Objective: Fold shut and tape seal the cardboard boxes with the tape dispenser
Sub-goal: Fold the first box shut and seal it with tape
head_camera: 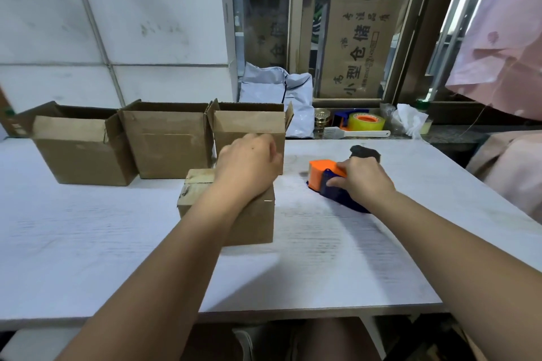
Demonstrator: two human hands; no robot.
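Observation:
A small closed cardboard box (252, 220) sits mid-table, tape shining on its top left part. My left hand (249, 164) hovers over its far right top with fingers curled, in front of an open box (249, 123); whether it touches or holds anything is unclear. My right hand (363, 182) grips the orange and blue tape dispenser (322, 176), which rests on the white table (337, 258) right of the small box. Two more open boxes stand at the back: one in the middle (170, 143), one at the left (79, 152).
A second tape dispenser with a yellow roll (363, 121), a white brush (357, 133) and crumpled white bags (293, 102) lie on the ledge behind the table. A dark object (366, 152) sits beyond my right hand. Pink cloth (507, 38) hangs at the right. The table's front edge runs below my forearms.

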